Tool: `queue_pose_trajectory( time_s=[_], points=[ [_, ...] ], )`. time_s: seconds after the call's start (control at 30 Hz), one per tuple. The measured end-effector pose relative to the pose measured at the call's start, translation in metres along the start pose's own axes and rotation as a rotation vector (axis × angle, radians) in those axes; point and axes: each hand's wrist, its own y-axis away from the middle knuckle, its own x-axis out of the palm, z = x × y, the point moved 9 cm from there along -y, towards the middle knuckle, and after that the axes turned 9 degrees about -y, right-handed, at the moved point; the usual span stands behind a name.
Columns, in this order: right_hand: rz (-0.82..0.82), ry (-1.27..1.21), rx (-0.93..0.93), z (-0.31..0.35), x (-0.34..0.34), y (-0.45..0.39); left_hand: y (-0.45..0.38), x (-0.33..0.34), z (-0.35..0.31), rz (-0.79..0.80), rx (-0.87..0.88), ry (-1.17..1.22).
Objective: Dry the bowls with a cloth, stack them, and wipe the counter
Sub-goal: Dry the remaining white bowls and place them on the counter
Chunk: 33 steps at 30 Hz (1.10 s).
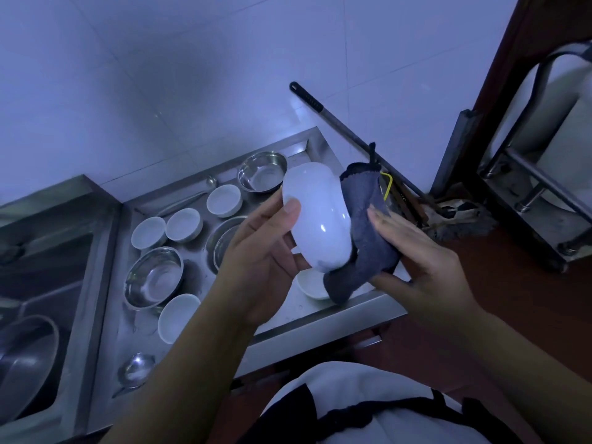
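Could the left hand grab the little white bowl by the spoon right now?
Probably not yet. The left hand is gripping the white bowl being dried, so it is busy. Nothing covers the little white bowl on the counter, so once the held bowl is set down, the way looks free.

A kitchen: stainless steel counter (320, 318), sink (38, 251), tiled wall (160, 75), scattered bowls (224, 200).
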Motion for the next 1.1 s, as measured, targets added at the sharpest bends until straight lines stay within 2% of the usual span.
queue_pose_trajectory(
  time_s=[0.1, 0.23, 0.33, 0.4, 0.47, 0.6, 0.67, 0.73, 0.87, 0.93, 1.0, 1.1],
  points=[
    [0.078, -0.020, 0.068, -0.011, 0.002, 0.002, -0.001, -0.009, 0.018, -0.002, -0.115, 0.070],
    [0.122, -0.131, 0.155, -0.017, 0.011, 0.004, 0.001, -0.033, 0.039, 0.064, -0.212, 0.298],
    [0.040, -0.252, 0.288, -0.037, 0.013, 0.008, 0.003, -0.045, 0.050, 0.214, -0.269, 0.540],
    [-0.049, -0.281, 0.359, -0.049, 0.008, 0.014, -0.001, -0.063, 0.053, 0.178, -0.252, 0.523],
    [-0.112, -0.155, 0.364, -0.055, 0.000, 0.021, -0.010, -0.091, 0.052, 0.051, -0.185, 0.246],
    [-0.173, 0.249, 0.455, -0.063, -0.013, 0.040, -0.043, -0.124, 0.045, -0.044, -0.050, -0.494],
    [-0.212, 0.273, 0.515, -0.061, -0.012, 0.049, -0.063, -0.138, 0.057, -0.007, 0.004, -0.905],
    [-0.260, 0.235, 0.588, -0.059, -0.007, 0.058, -0.085, -0.155, 0.080, 0.039, 0.032, -1.214],
    [-0.375, 0.150, 0.684, -0.050, 0.004, 0.072, -0.126, -0.179, 0.141, 0.107, 0.003, -1.440],
    [-0.422, 0.130, 0.727, -0.043, 0.010, 0.080, -0.141, -0.185, 0.171, 0.167, -0.070, -1.516],
    [-0.474, 0.127, 0.769, -0.035, 0.015, 0.087, -0.151, -0.191, 0.195, 0.209, -0.126, -1.542],
    [-0.519, 0.137, 0.828, -0.024, 0.022, 0.098, -0.169, -0.195, 0.215, 0.223, -0.111, -1.561]
  ],
)
